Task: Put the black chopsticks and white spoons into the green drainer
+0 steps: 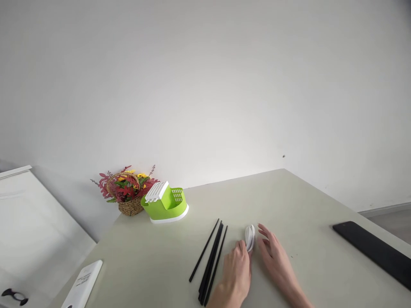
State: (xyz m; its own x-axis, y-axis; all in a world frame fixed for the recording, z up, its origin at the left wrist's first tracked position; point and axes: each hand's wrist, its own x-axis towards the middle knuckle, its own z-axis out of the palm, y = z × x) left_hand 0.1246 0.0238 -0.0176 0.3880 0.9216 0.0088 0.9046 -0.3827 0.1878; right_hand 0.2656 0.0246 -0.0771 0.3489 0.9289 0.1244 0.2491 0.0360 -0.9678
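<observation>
My left hand (236, 267) is closed around the handles of white spoons (249, 237), whose bowls are nested together and point away from me. How many spoons there are I cannot tell. Just right of the bowls, my right hand (272, 252) has its fingers apart and holds nothing. Several black chopsticks (210, 265) lie on the table to the left of my left hand, some bunched together and others slightly apart. Farther back on the left stands a green utensil holder (165, 205) with a white slotted top and a white base.
A wicker basket (131, 208) of red and yellow flowers stands behind the holder. A white box-like object (82, 284) lies at the table's left edge, a long black object (374, 250) at its right. The table (257, 196) meets a pale wall; a white cabinet (35, 226) is left.
</observation>
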